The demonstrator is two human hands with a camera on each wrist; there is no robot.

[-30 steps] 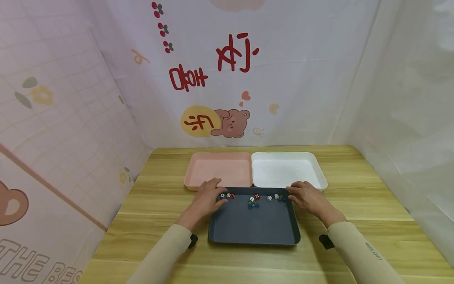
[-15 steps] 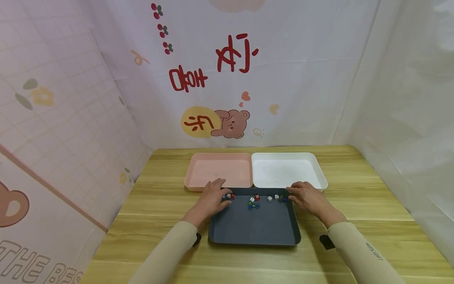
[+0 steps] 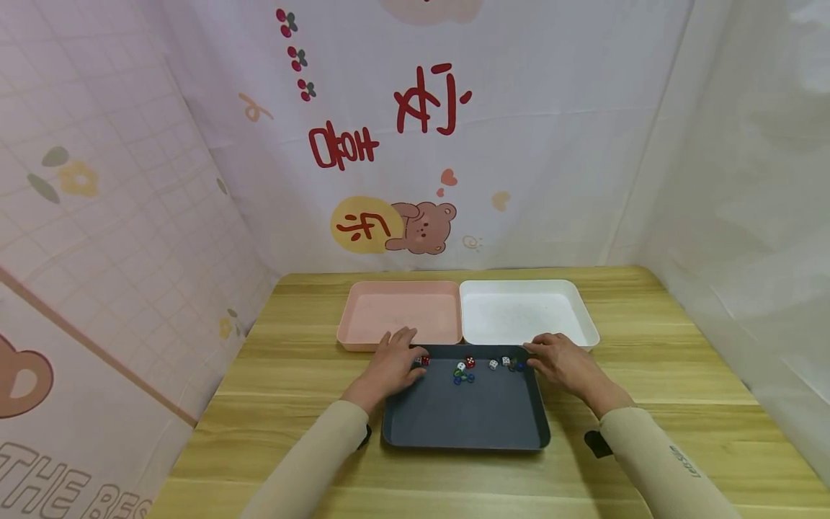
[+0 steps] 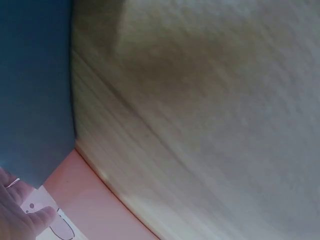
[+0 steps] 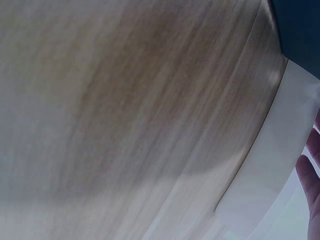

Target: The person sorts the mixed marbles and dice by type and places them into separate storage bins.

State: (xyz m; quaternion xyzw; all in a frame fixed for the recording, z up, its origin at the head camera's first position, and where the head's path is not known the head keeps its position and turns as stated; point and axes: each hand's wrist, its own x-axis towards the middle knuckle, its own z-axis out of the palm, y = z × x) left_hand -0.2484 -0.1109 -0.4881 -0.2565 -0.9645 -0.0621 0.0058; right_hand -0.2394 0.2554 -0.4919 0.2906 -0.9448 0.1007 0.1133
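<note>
A dark grey tray [image 3: 463, 418] lies in front of the person, holding small dice and blue and green pieces along its far side. My left hand [image 3: 389, 365] reaches over the tray's far left corner, fingers loosely bent, close to a red die [image 3: 425, 360]; whether it touches the die is hidden. My right hand [image 3: 565, 366] rests at the far right corner, its fingertips near a white die [image 3: 506, 361] and a blue piece [image 3: 521, 366]. Between the hands lie a red die [image 3: 470, 362] and a white die [image 3: 461, 367]. Both wrist views mostly show tabletop and the tray's outer wall [image 4: 35, 85].
Behind the dark tray, a pink tray [image 3: 405, 344] and a white tray [image 3: 528, 339] stand side by side. The wooden table [image 3: 285, 375] is enclosed by printed fabric walls [image 3: 545, 144] at the back and sides.
My left hand has slid rightward along the tray's far left corner, covering the leftmost white dice. My right hand stays where it was.
</note>
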